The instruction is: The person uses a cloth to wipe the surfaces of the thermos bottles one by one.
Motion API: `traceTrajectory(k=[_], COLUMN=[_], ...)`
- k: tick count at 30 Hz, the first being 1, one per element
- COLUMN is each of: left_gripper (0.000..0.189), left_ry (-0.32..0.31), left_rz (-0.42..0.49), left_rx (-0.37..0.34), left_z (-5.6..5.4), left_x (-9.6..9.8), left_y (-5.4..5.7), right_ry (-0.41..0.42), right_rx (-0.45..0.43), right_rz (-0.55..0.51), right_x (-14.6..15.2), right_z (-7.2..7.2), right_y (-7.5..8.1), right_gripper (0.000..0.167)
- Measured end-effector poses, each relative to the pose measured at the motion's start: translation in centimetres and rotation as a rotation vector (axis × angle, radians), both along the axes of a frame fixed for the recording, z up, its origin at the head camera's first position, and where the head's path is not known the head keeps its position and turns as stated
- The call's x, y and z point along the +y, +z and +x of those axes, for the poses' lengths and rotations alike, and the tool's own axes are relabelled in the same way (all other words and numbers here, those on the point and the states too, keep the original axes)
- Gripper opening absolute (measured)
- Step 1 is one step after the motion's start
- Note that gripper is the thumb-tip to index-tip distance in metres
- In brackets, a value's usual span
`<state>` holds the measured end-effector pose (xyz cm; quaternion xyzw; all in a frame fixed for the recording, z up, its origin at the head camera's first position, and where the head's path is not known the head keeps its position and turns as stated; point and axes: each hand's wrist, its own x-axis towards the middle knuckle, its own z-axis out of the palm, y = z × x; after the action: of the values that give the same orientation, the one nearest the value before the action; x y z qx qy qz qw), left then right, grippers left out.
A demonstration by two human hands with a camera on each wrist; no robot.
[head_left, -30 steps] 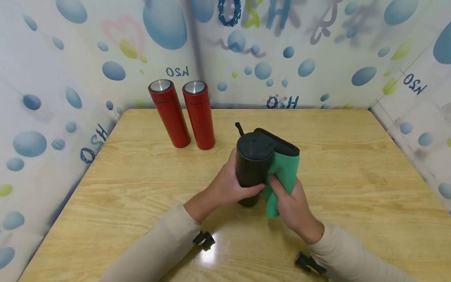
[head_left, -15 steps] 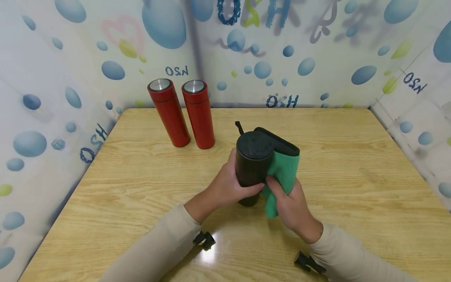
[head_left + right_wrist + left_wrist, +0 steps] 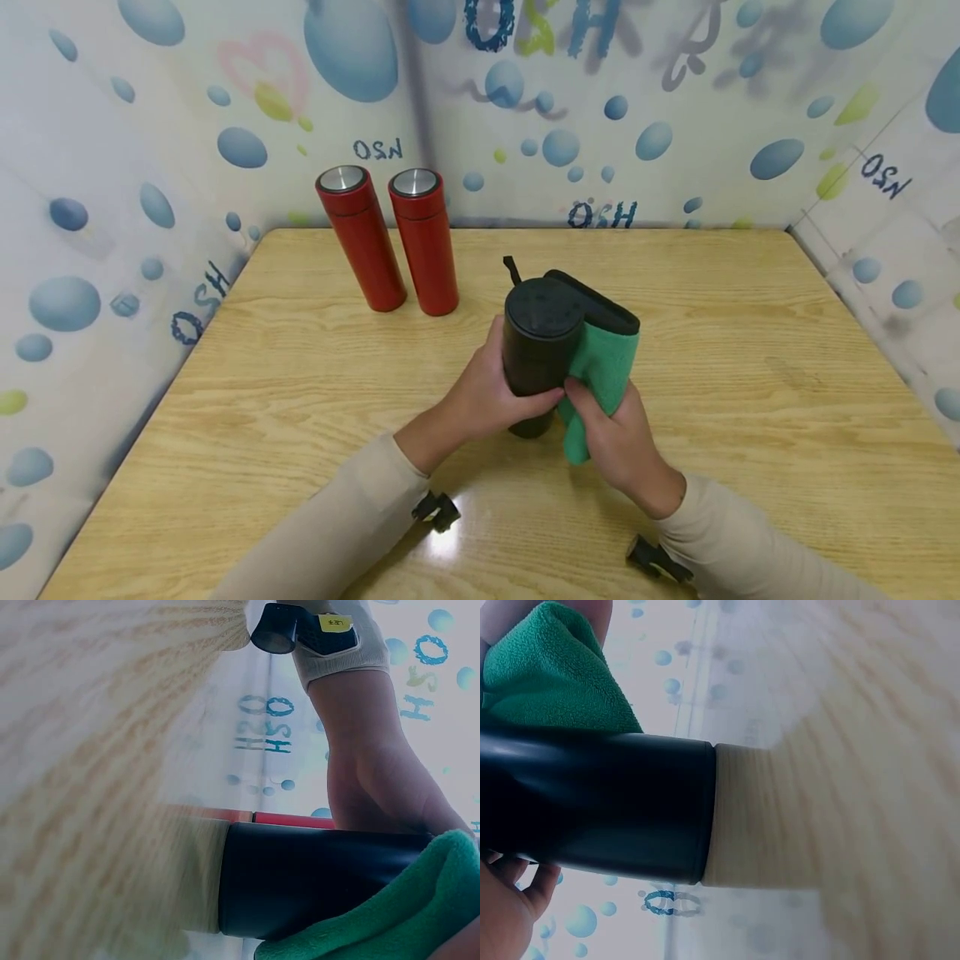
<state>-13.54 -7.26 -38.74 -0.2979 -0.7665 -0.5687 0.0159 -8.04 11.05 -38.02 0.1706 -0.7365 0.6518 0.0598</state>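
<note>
A black cylindrical bottle (image 3: 536, 358) with a flat dark top stands on the wooden table in the head view. My left hand (image 3: 483, 400) grips it from the left, thumb across its front. On the other side my right hand (image 3: 622, 437) holds a green cloth (image 3: 606, 358) with a black upper part (image 3: 600, 307) against the bottle. A small dark strap (image 3: 511, 268) sticks up behind the bottle top. In the left wrist view the bottle's lower end (image 3: 652, 806) meets the tabletop. The right wrist view shows the cloth (image 3: 405, 915) touching the bottle's side. The far fingers are partly hidden.
Two red thermos bottles (image 3: 363, 242) with steel-topped lids stand side by side at the back left of the wooden table (image 3: 750, 375). Patterned white walls (image 3: 675, 125) enclose the back and sides. Black camera mounts (image 3: 435, 511) sit at both wrists.
My right thumb and the cloth have slid slightly left along the bottle. My left hand keeps its grip, and the bottle has hardly moved.
</note>
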Motion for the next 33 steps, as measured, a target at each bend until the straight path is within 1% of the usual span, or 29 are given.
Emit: traceTrajectory(k=[8,15,24,29,33], left_gripper=[0.087,0.086,0.087,0.086,0.086], left_ry=[-0.003,0.002,0.006,0.015,0.014], left_rz=[0.001,0.000,-0.003,-0.007,-0.002], left_rx=[0.001,0.002,0.020,0.016,0.013], left_z=[0.01,-0.03,-0.18,-0.12,-0.09], left_x=[-0.01,0.01,0.02,0.02,0.05], left_y=[-0.05,-0.05,-0.04,-0.01,0.00], right_ry=[0.015,0.028,0.037,0.042,0.033], right_rx=[-0.006,-0.001,0.009,-0.014,-0.030], right_rz=[-0.002,-0.028,-0.036,-0.040,-0.063], right_x=[0.00,-0.05,0.04,0.09,0.08], right_z=[-0.02,-0.07,-0.10,-0.08,-0.01], right_y=[-0.01,0.04,0.12,0.24,0.40], right_gripper=[0.018,0.021,0.019,0.021,0.018])
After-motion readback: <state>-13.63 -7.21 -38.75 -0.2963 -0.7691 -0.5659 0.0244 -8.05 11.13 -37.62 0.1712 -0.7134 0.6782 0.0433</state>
